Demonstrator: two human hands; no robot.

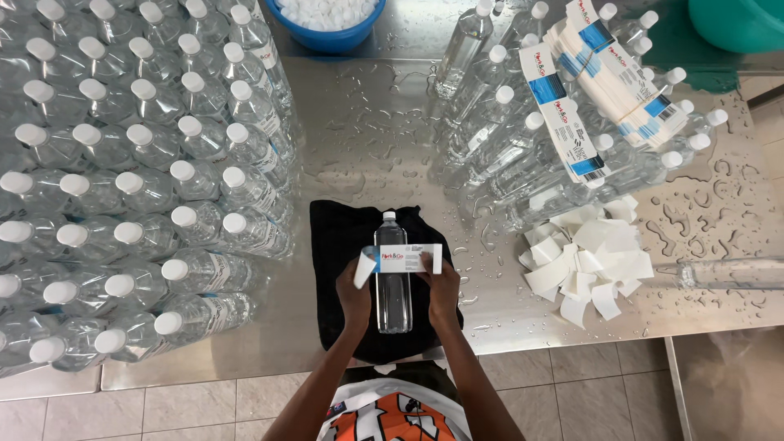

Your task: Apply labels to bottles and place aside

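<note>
Two hands pinch a white-and-blue label [406,259] across a clear capped bottle [393,278] lying on a black cloth [335,245]: left hand [354,299] at its curled end, right hand [442,291] opposite. Stacked label bundles [600,77] rest on bottles upper right.

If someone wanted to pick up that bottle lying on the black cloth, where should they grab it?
Probably around the bare lower body of the bottle, coming from above with fingers on its two long sides. It lies flat on the black cloth, cap pointing away, and the label and both hands, left hand and right hand, crowd its upper half.
</note>
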